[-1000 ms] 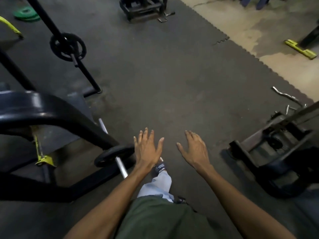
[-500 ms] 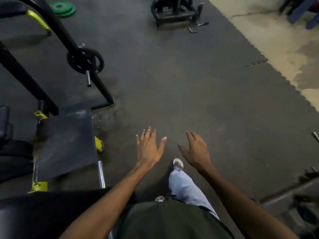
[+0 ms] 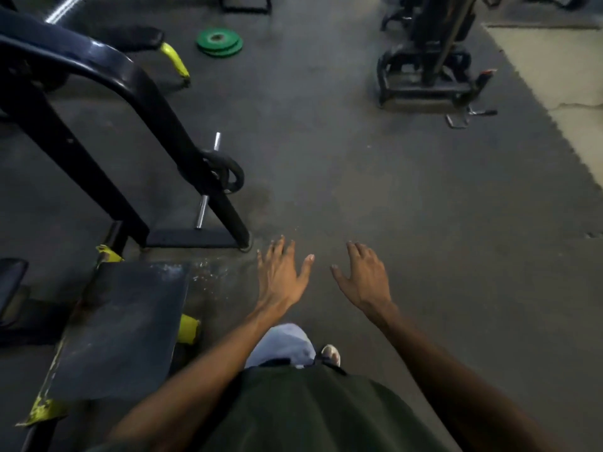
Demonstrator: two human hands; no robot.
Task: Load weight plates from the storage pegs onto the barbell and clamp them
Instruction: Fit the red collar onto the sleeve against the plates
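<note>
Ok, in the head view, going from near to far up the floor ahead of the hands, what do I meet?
Shoe → left hand and right hand, side by side, both open and empty → black plate on its peg → green plates stacked flat on the floor.

Matt dark rubber floor matting point(image 3: 375, 197), scuffed and dusty, beside pale bare concrete point(image 3: 561, 76). Glossy black-painted metal machine frame point(image 3: 107, 70). Bright polished steel peg point(image 3: 202, 213) through a dull black plate point(image 3: 228, 174). Smooth matt green plates point(image 3: 219, 43). Worn, chalk-flecked footplate point(image 3: 120, 327), yellow paint chipped. Dark green cloth shirt point(image 3: 310, 412).
</note>
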